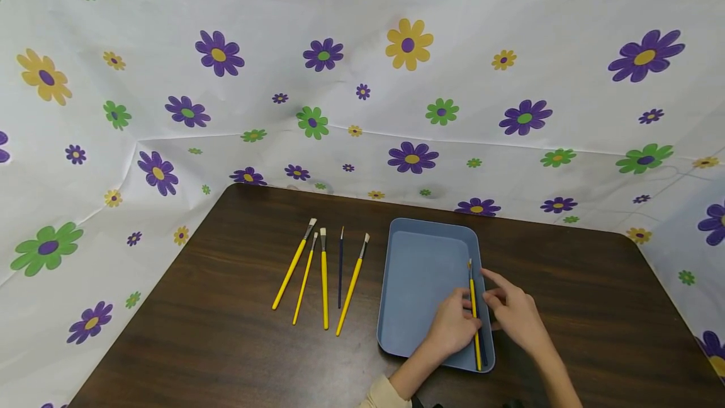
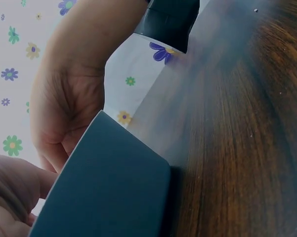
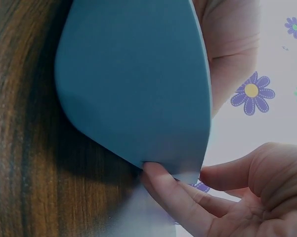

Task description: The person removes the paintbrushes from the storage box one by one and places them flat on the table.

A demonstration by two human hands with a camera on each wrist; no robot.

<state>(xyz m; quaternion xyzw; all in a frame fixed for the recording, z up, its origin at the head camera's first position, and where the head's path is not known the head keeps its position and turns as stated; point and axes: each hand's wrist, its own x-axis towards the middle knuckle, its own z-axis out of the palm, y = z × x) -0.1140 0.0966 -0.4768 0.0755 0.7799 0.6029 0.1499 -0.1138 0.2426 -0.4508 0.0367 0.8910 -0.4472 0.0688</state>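
A blue-grey tray (image 1: pixel 427 269) lies on the table. Along its right side is a yellow-handled paintbrush (image 1: pixel 477 348) with its bristles pointing to the far end; a dark-handled brush (image 1: pixel 484 351) shows partly beside it. My left hand (image 1: pixel 453 325) reaches over the tray's near part and pinches the yellow paintbrush between thumb and fingers. At the tray's right wall, my right hand (image 1: pixel 515 317) touches the rim with extended fingertips. The right wrist view shows one of its fingers (image 3: pixel 160 177) pressed to the wall's outer face. Both wrist views mostly show the tray's outside.
Left of the tray, several paintbrushes (image 1: pixel 325 288) lie roughly side by side, bristles away from me, most yellow-handled and one dark blue (image 1: pixel 340 276). Dark wood table (image 1: pixel 238 332) surrounds them. A flower-patterned white sheet (image 1: pixel 340 80) hangs behind and at both sides.
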